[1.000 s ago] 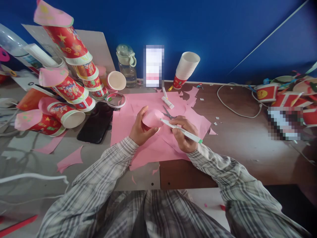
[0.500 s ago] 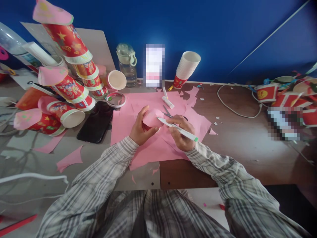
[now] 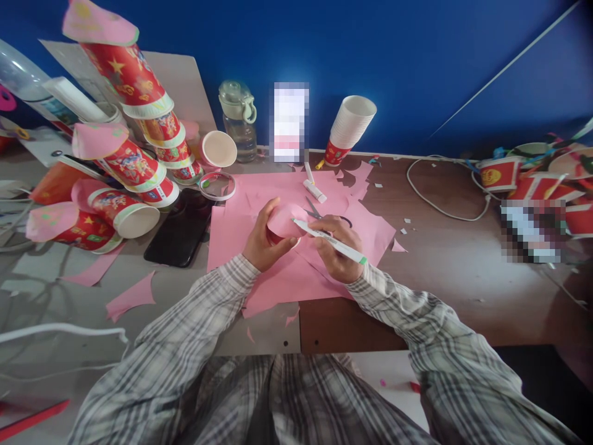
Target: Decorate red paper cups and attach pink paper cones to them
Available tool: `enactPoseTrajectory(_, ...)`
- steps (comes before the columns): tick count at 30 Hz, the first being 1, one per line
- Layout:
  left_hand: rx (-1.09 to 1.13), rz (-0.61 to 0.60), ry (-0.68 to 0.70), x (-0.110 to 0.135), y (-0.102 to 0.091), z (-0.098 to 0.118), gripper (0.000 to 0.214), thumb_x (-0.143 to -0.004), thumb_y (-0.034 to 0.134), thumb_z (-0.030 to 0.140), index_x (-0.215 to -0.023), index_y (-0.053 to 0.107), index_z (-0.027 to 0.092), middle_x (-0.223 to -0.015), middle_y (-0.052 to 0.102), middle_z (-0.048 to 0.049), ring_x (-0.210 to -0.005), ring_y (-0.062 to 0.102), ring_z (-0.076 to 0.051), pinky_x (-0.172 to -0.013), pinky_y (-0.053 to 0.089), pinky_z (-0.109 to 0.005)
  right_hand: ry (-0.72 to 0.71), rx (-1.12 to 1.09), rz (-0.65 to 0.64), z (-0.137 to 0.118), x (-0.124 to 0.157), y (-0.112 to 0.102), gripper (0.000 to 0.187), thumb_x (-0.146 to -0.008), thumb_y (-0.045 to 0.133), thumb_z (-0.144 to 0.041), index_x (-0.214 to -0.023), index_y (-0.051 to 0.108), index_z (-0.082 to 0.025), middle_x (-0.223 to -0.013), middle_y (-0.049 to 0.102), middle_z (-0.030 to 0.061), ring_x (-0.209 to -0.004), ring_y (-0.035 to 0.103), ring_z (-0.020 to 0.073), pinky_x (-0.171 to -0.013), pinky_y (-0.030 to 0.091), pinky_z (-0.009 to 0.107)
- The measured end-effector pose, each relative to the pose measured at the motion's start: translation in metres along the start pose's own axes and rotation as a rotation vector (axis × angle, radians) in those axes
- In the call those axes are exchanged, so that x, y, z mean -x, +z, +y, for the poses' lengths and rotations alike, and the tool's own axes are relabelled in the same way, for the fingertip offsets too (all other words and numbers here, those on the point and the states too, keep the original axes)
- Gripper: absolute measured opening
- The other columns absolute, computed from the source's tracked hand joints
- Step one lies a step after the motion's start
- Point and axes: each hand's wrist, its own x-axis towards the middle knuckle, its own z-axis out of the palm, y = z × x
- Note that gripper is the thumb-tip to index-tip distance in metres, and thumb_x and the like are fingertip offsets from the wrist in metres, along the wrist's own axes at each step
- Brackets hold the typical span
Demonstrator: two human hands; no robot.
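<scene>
My left hand [image 3: 266, 241] is wrapped round a red paper cup topped with a pink paper cone [image 3: 283, 220], above the pink paper sheets [image 3: 273, 287]. In my right hand [image 3: 340, 247] is a white marker pen [image 3: 340, 248] with a green end. Its tip meets the right side of the pink cone. Scissors [image 3: 345, 220] lie on the paper just behind my right hand, partly hidden by it. Farther back on the sheets rests a white glue stick [image 3: 315, 191] with its cap off.
Stacked red cups with pink cone tops [image 3: 143, 123] stand at the left, near a black phone [image 3: 176, 238]. A water bottle [image 3: 238, 123], a lit screen [image 3: 290, 123] and nested paper cups [image 3: 351, 130] line the blue wall. A white cable [image 3: 445, 213] and decorated cups [image 3: 500, 173] are at the right.
The marker tip has shifted slightly left along the pink cone, and my right hand moved a little with it. My left hand keeps the cup in place.
</scene>
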Motion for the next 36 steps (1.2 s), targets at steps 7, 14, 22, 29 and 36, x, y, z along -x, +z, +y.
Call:
enactPoseTrajectory(7,-0.02,-0.005,0.013,-0.001,-0.001,0.001,0.073,-0.068,0.063,0.04,-0.127,0.027,0.02,-0.133,0.032,-0.013,-0.126,0.03,-0.027,-0.105,0.026,-0.046,-0.053,-0.047,-0.008,0.0,-0.001,-0.001,0.022,-0.112,0.082,-0.046,-0.123,0.092,-0.029,-0.094,0.089,0.0058,-0.078,0.081,0.0265,-0.082,0.073,0.048)
enactPoseTrajectory(14,0.024,-0.004,0.005,-0.001,0.0,-0.001,0.072,-0.067,0.064,0.04,-0.127,0.028,0.021,-0.132,0.033,-0.0117,-0.125,0.032,-0.028,-0.105,0.027,-0.047,0.03,0.016,-0.059,-0.002,0.0,-0.005,0.029,-0.111,0.079,-0.056,-0.114,0.091,-0.03,-0.093,0.09,0.0075,-0.08,0.084,0.0292,-0.083,0.075,0.05)
enactPoseTrajectory(22,0.045,0.001,-0.01,0.0,0.001,0.001,0.073,-0.067,0.064,0.041,-0.127,0.028,0.02,-0.132,0.032,-0.0123,-0.125,0.032,-0.026,-0.105,0.028,-0.044,0.014,0.021,-0.061,-0.005,-0.002,-0.007,0.029,-0.109,0.08,-0.055,-0.111,0.092,-0.029,-0.085,0.088,0.0062,-0.072,0.078,0.0266,-0.075,0.069,0.046)
enactPoseTrajectory(29,0.051,-0.003,0.0,-0.002,0.001,0.002,0.073,-0.067,0.064,0.041,-0.126,0.028,0.019,-0.131,0.033,-0.0132,-0.124,0.033,-0.027,-0.105,0.028,-0.045,-0.082,0.007,-0.042,-0.007,-0.003,-0.01,0.022,-0.111,0.08,-0.042,-0.118,0.094,-0.028,-0.087,0.09,0.0053,-0.071,0.076,0.024,-0.077,0.069,0.044)
enactPoseTrajectory(36,0.04,0.004,0.006,-0.001,0.001,0.002,0.072,-0.067,0.064,0.041,-0.126,0.029,0.019,-0.13,0.035,-0.0123,-0.123,0.034,-0.026,-0.104,0.028,-0.045,0.084,0.016,-0.07,-0.008,-0.002,-0.016,0.029,-0.11,0.077,-0.05,-0.114,0.093,-0.027,-0.084,0.085,0.0047,-0.073,0.079,0.0259,-0.077,0.071,0.046)
